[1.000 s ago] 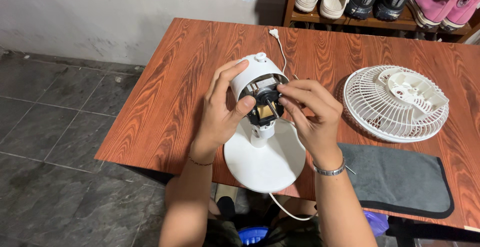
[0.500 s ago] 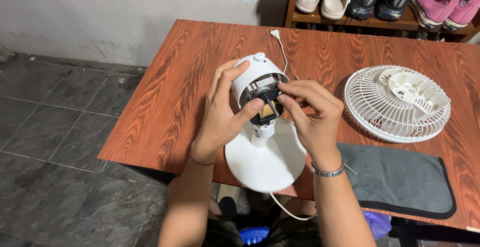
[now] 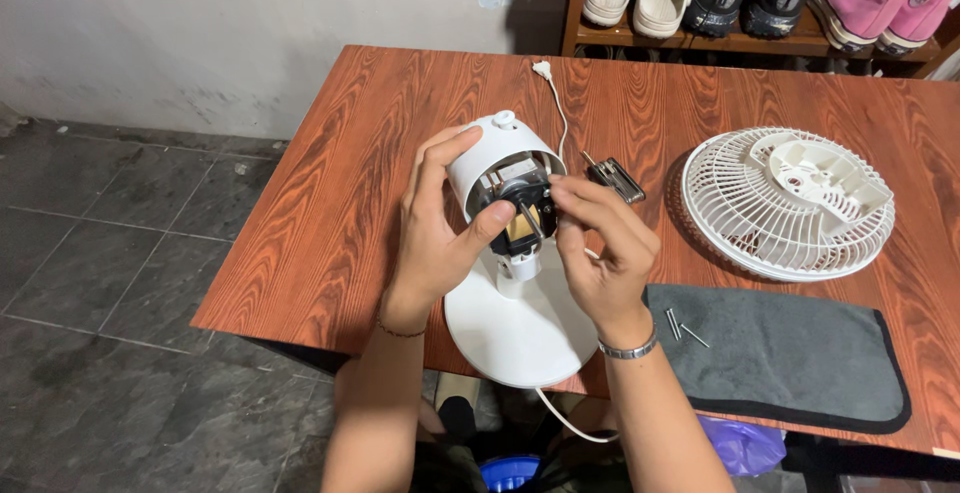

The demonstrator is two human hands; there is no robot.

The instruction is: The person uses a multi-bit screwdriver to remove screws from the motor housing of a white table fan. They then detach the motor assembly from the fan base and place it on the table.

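A reddish-brown wooden table (image 3: 330, 203) stands on a grey tiled floor (image 3: 110, 253). On it, near the front edge, sits the round white base of a small fan (image 3: 515, 338). To the right lies a white fan grille (image 3: 785, 203), and in front of that a grey cloth (image 3: 790, 358) with a few screws (image 3: 682, 330) on it. A small folding tool (image 3: 615, 178) and a white cord (image 3: 555, 103) lie farther back.
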